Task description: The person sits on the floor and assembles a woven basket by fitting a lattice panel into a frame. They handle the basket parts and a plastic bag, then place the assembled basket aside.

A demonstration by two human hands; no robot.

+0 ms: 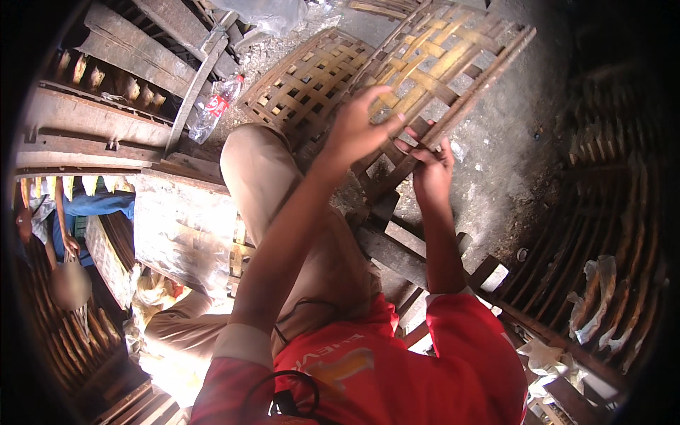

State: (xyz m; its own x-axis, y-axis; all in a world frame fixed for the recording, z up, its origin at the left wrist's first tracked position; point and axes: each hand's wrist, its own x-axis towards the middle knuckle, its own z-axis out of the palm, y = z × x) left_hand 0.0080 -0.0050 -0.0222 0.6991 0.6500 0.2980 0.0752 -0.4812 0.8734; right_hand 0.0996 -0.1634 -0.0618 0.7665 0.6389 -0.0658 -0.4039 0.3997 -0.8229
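Note:
A long woven bamboo tray (425, 67), with a round pole along its edge, stands tilted in front of me. My right hand (433, 166) is closed around the lower end of that edge, its fingers curled under the pole. Just left of it, my left hand (360, 131) is held over the weave with thumb and fingers spread and nothing in them. Whether its fingertips touch the slats I cannot tell. Beyond my knee a second woven bamboo tray (312, 71) lies on the ground, partly behind the first.
A plastic bottle with a red label (216, 110) lies beside wooden racks (99, 117) at the upper left. Slatted racks (552, 234) line the right side. A plastic-covered board (180, 227) is left of my knee. Another person's hand (71, 244) shows at far left.

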